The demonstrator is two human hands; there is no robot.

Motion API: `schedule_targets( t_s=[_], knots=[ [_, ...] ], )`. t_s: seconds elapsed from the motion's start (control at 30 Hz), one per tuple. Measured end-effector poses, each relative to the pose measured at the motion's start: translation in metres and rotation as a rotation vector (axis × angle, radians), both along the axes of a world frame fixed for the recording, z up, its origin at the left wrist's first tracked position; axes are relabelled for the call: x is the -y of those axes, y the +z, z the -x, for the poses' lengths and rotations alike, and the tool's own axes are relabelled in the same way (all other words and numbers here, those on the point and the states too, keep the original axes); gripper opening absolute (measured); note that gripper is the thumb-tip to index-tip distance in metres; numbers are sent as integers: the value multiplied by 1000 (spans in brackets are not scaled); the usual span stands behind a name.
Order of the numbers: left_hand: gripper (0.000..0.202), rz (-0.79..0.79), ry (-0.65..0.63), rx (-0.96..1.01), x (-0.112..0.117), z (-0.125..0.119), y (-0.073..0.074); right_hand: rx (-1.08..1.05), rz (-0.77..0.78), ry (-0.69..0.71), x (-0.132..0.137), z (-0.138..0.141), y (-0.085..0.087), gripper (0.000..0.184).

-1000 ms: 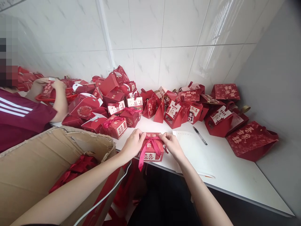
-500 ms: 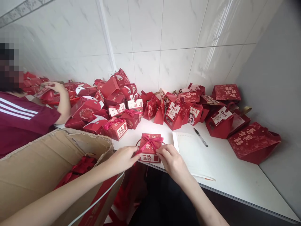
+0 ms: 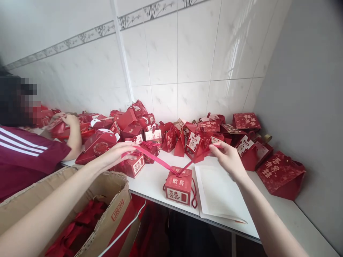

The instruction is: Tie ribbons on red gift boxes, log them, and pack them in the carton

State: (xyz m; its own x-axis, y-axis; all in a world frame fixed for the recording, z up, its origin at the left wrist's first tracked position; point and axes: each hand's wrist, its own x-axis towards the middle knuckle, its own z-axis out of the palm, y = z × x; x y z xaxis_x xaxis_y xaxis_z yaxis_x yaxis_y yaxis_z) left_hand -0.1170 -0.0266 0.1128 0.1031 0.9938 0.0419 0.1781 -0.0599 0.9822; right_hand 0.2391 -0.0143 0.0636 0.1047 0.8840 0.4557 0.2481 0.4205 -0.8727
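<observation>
The small red box (image 3: 178, 189) stands upright right at the front edge of the surface (image 3: 157, 182), its twisted cord (image 3: 194, 194) hanging at the right side. From the knot on its top, a pink ribbon (image 3: 158, 160) runs up to both hands: the left hand (image 3: 120, 154) grips one end between thumb and fingers, the right hand (image 3: 226, 157) pinches the other.

Crowding the left hand from below is a bow-topped box (image 3: 135, 167), near the front edge and partly covered by that hand. The left forearm crosses over an open carton (image 3: 118, 210) in front of the edge, with red items (image 3: 80, 223) inside and a white cable (image 3: 123, 228) beside it. A sheaf of paper (image 3: 219, 191) lies just right of the small box, reaching the front edge. Red gift boxes (image 3: 128, 130) crowd the back edge; a large red box (image 3: 284, 175) sits toward the right edge. At far left, a co-worker (image 3: 29, 146) in a striped maroon top works among more red packages.
</observation>
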Motion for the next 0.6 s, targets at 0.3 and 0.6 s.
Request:
schedule_targets(
  t_s=[0.3, 0.6],
  knots=[
    [7, -94, -407, 332, -20, -100, 31, -41, -15, 378, -24, 65, 54, 34],
    [10, 10, -226, 621, -16, -117, 27, -108, -30, 370, -24, 71, 44, 41]
  ],
)
